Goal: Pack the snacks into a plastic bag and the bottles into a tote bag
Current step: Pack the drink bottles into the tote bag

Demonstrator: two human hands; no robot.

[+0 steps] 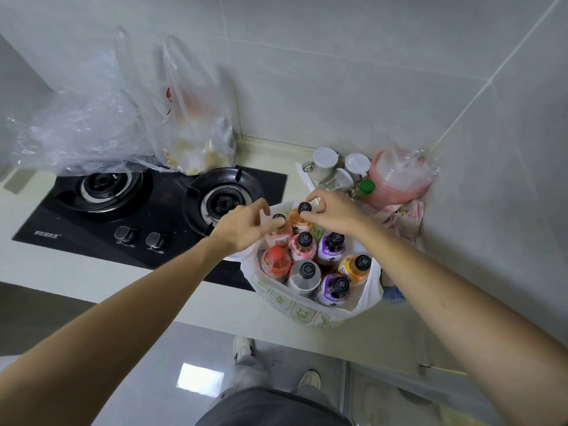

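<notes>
We work over the white tote bag [307, 313] on the counter [92, 272] at 3 o'clock from the gas hob [147, 210], with several bottles standing upright inside it and the plastic bag of snacks [196, 133] at 12 o'clock behind the hob. Our left hand [246, 229] pinches the neck of the pink bottle [278, 230] while our right hand [330, 212] pinches the black cap of the orange bottle [302, 215]. We should lower both straight down into the far row, keeping caps upright and clear of neighbours, and release only once each base seats.
</notes>
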